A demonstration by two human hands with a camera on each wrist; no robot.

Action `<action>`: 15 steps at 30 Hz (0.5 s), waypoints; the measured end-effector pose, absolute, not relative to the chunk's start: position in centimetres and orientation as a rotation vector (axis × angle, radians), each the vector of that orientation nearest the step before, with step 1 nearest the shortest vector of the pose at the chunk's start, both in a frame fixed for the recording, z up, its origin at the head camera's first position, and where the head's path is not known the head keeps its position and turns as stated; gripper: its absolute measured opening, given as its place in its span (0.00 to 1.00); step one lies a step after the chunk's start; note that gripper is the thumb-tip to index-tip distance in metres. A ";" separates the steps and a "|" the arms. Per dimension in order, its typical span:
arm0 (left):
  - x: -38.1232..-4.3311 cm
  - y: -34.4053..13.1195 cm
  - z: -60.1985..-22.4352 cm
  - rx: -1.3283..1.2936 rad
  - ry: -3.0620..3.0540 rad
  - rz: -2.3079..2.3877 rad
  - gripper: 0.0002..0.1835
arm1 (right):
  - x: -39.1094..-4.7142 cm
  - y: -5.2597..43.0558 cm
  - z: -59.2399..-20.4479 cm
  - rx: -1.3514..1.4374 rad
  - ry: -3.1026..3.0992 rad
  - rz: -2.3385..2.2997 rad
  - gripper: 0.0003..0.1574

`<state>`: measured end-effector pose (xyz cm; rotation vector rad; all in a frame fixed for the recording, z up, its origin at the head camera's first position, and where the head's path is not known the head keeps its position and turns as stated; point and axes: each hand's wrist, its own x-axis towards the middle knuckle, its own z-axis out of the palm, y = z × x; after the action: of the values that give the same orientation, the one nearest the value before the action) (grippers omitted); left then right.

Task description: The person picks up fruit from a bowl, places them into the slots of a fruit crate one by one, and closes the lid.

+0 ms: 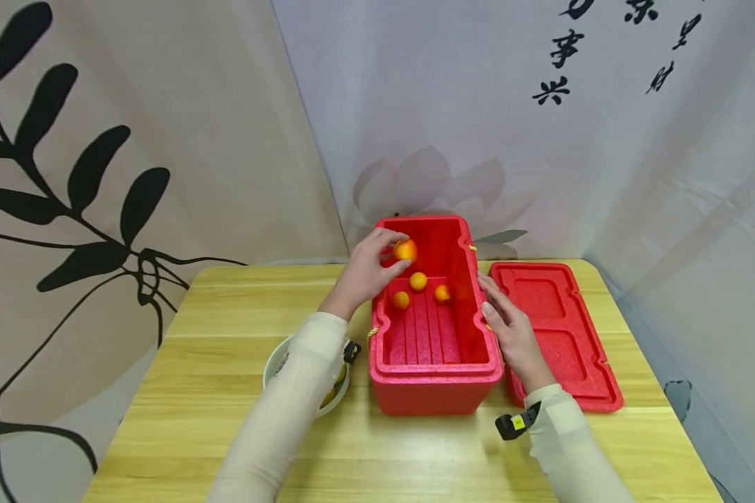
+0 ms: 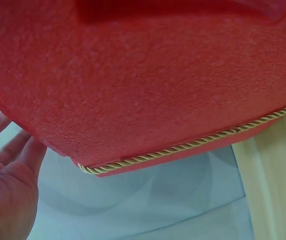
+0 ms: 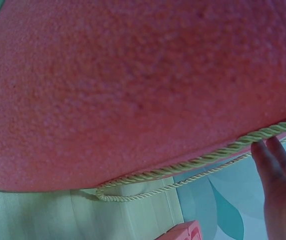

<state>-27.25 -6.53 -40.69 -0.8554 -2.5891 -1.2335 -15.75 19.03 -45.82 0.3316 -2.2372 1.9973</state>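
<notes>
My left hand [image 1: 368, 269] pinches a small orange-coloured fruit [image 1: 406, 250] between thumb and fingers, above the back left part of an open red foam box [image 1: 437, 372]. On the box's ribbed floor lie three similar fruits [image 1: 418, 281], apart from one another. The right hand [image 1: 514, 334] rests against the box's right side, fingers extended. In the right wrist view its fingertips touch the side by a twisted gold rope [image 3: 202, 161]. The left wrist view shows the box's outer wall [image 2: 147, 90] and part of the left hand [image 2: 10, 195]; the held fruit is hidden there.
The red lid [image 1: 560, 335] lies flat on the wooden table [image 1: 207, 391], right of the box. A white bowl [image 1: 272, 363] with yellowish contents stands left of it, partly covered by the left forearm. Printed fabric [image 1: 447, 105] hangs behind the table.
</notes>
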 end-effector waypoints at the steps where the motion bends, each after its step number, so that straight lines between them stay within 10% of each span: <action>1: -27.3 -6.5 -40.6 -0.858 -2.596 -1.227 0.21 | -15.7 19.0 -45.8 0.331 -2.238 1.996 0.30; 15: -27.4 -5.5 -39.8 -0.917 -2.652 -1.240 0.21 | -15.6 19.0 -45.8 0.329 -2.244 2.003 0.31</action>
<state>-27.40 -5.51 -39.82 -0.9172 -2.6519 -1.2402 -15.65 18.99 -45.76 0.3292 -2.2438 2.0026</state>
